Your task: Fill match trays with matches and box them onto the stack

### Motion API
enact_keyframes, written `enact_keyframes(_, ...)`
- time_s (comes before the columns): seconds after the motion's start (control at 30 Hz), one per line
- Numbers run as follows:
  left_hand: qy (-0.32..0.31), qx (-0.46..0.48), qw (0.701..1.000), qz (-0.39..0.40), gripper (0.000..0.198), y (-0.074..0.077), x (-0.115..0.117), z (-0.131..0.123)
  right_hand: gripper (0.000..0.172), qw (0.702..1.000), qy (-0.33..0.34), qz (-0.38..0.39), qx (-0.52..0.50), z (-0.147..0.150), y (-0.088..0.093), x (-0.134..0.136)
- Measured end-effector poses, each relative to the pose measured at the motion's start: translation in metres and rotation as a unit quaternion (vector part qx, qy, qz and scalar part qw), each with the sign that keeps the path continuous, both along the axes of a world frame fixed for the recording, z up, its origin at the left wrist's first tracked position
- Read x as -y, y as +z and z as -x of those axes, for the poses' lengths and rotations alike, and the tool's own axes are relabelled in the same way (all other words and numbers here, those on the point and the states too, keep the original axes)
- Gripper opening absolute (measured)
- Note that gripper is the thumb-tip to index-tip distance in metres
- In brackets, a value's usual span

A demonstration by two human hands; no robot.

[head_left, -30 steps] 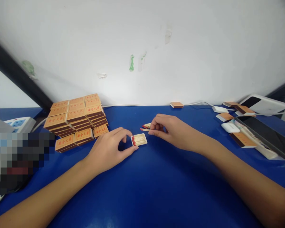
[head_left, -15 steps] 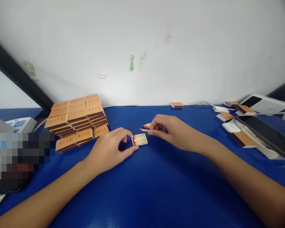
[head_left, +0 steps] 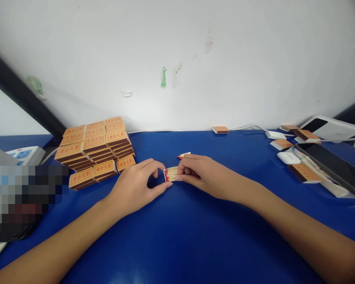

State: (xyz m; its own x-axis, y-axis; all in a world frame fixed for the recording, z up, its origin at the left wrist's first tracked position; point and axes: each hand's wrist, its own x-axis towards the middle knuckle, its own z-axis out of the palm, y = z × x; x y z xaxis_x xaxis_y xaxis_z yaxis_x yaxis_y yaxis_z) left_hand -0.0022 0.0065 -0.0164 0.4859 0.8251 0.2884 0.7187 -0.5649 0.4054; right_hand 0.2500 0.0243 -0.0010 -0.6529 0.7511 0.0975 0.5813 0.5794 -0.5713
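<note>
My left hand grips the left end of a small white matchbox tray between thumb and a finger. Inside it lies a layer of wooden matches, red heads towards the left. My right hand is pinched over the tray's right end, its fingertips on the match sticks there, so that end is hidden. Just beyond those fingers a few loose matches lie on the table, partly covered by the hand.
Stacked orange matchboxes stand at the left on the blue table. More boxes lie at the right, one box by the wall. Near them are a phone, a white earphone case, a white device and cables.
My right hand has moved left and slightly nearer me, bringing a match from beside the loose matches to the tray. My left hand and the tray have stayed put.
</note>
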Motion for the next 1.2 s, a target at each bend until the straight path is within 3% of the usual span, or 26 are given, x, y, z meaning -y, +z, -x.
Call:
enact_keyframes(0.23,-0.004,-0.002,1.0,-0.001,0.023,0.0,-0.001,0.0,0.006,0.999,-0.018,-0.03,0.012,-0.005,0.008,0.002)
enact_keyframes(0.37,-0.005,-0.004,1.0,-0.005,0.024,-0.001,-0.001,0.0,0.01,0.999,-0.04,-0.036,0.006,-0.01,0.012,-0.003)
enact_keyframes(0.57,-0.009,-0.004,1.0,-0.009,0.025,-0.001,0.0,0.0,0.012,0.988,-0.114,-0.099,0.014,-0.026,-0.003,-0.027)
enact_keyframes(0.83,-0.007,-0.008,1.0,-0.004,0.027,0.0,-0.001,0.0,0.021,0.992,-0.091,-0.08,0.044,-0.033,-0.011,-0.034)
enact_keyframes(1.2,-0.004,-0.005,1.0,-0.002,0.026,0.0,0.001,0.0,0.022,0.995,-0.076,-0.057,-0.009,-0.024,0.007,-0.02)
